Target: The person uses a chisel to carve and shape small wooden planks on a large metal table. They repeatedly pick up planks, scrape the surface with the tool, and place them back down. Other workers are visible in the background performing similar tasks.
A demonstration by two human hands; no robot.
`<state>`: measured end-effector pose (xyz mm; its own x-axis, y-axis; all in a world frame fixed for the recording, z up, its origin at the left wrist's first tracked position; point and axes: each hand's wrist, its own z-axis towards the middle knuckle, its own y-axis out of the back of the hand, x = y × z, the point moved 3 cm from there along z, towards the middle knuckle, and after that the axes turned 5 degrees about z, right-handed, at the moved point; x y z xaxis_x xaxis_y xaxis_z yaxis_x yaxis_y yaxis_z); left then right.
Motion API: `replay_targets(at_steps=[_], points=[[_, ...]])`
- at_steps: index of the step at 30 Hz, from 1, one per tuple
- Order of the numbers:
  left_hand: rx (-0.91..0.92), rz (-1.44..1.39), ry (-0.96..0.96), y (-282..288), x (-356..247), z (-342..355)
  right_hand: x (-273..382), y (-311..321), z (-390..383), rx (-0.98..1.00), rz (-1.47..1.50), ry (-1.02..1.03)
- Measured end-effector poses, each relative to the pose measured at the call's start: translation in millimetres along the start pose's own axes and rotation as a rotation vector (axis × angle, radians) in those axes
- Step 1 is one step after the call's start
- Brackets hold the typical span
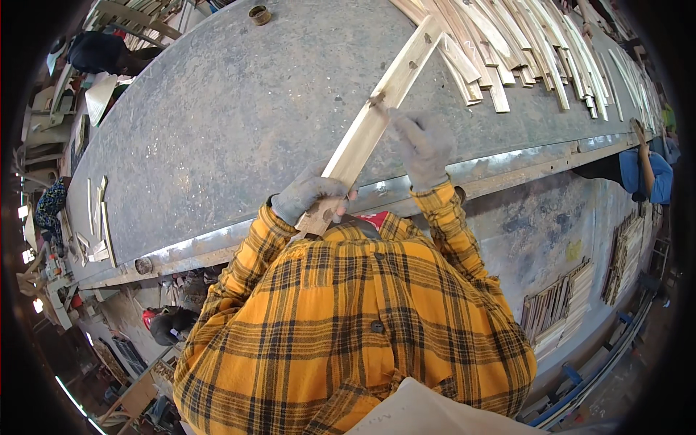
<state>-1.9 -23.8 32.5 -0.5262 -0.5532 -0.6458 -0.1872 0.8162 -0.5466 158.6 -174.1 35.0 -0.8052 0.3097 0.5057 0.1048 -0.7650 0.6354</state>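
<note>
My left hand (308, 196), in a grey glove with bare fingertips, grips the near end of a long pale wooden board (364, 135). The board slants away to the upper right over the grey table, and dark knots mark its face. My right hand (424, 147), also gloved, is beside the board's right edge near a brown knot (377, 99). Its fingers are curled and slightly blurred; anything small between them cannot be made out. The board's far end reaches a pile of wooden strips (500, 43).
The long grey table (239, 109) has a metal front edge. A small round tin (259, 14) stands far off, and thin wood strips (107, 225) lie at the left. Stacked slats (558, 301) are below right. Other people are at the far left and right, one by the table edge (645, 174).
</note>
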Motion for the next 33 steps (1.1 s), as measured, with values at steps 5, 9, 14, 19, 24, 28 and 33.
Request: replay_targets(at_steps=[5,9,14,19,24,28,33], points=[[-0.004,0.004,-0.012,6,5,-2,-2,-5,-3,-0.004,0.195,-0.121],[0.015,-0.114,0.004,-2,1,-9,-1,-8,-3,-0.023,0.004,-0.005],[-0.028,-0.165,0.010,6,5,-11,-12,6,-19,-0.018,-0.093,-0.015],[-0.081,-0.103,0.055,11,10,-7,-4,1,-4,-0.047,-0.011,-0.104],[-0.027,-0.046,0.001,2,1,-7,10,-8,-3,-0.005,-0.112,-0.046],[-0.050,-0.001,-0.003,3,0,-10,16,-7,-4,0.019,0.149,-0.121],[-0.228,0.319,-0.017,6,4,-10,2,-6,4,0.030,0.116,-0.122]])
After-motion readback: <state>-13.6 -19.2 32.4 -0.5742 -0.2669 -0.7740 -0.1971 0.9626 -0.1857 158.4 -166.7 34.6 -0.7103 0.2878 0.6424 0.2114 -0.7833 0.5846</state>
